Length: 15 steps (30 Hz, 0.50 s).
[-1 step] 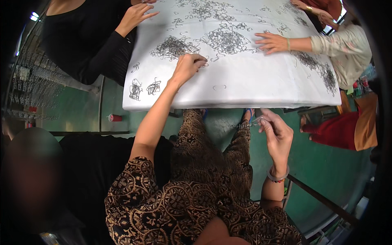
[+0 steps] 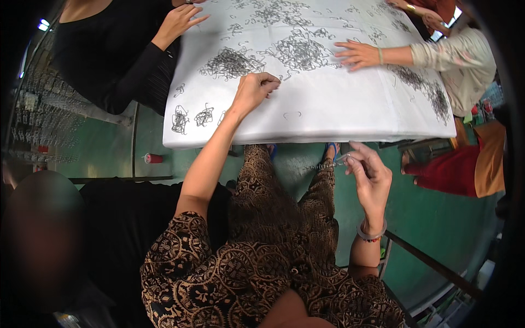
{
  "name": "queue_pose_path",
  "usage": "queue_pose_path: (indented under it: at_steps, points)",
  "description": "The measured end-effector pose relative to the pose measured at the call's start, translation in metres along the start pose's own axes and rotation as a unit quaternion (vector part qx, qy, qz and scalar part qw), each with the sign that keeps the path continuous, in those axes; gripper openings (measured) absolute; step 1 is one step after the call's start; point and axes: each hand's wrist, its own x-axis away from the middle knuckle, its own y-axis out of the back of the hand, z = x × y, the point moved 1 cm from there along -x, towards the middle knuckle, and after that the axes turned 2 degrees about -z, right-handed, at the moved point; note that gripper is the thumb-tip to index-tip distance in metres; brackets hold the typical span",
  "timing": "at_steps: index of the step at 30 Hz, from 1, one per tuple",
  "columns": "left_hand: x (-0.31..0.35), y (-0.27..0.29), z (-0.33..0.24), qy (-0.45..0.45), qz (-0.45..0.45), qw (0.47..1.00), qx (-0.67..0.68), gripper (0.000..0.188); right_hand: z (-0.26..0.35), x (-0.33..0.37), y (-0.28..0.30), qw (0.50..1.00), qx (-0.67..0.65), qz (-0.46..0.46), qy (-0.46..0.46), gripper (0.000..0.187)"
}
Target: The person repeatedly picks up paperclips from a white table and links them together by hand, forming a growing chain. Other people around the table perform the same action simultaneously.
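Beyond the left side of the white-covered table (image 2: 339, 117), a co-worker's hand in a black sleeve (image 2: 174, 24) reaches over its far-left part. Two small clumps of bent wire hooks (image 2: 179, 120) (image 2: 204, 116) lie at the table's near-left corner, with a dense dark pile (image 2: 229, 63) behind them. The person's left hand (image 2: 252, 90) is over the table just right of that pile. Its fingertips have slid slightly rightward, so they are now nearest the stray hooks fringing the middle pile (image 2: 301, 52); thumb and forefinger look close together, though I cannot tell whether a hook is between them. A lone curved wire (image 2: 292, 115) lies toward the table's near edge.

In front of that edge, a thin chain-like strand (image 2: 322, 165) trails leftward from the right hand (image 2: 374, 175), which remains pinched on its end, so that hand is occupied. On the table's right, a co-worker's spread hand (image 2: 358, 54) has shifted a little toward the middle pile, narrowing the space there. More hooks (image 2: 437, 101) line the table's right edge.
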Motion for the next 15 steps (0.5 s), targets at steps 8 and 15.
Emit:
queue_pose_path:
  at_steps: [8, 15]
  points:
    - [0.099, -0.051, -0.077, -0.044, 0.161, 0.925, 0.341, 0.012, -0.023, 0.006, -0.007, 0.995, -0.061, -0.048, -0.059, 0.009]
    - [0.123, -0.079, -0.108, -0.248, 0.054, 0.952, 0.17, 0.011, -0.011, 0.018, -0.002, 0.994, -0.073, -0.059, -0.061, 0.013]
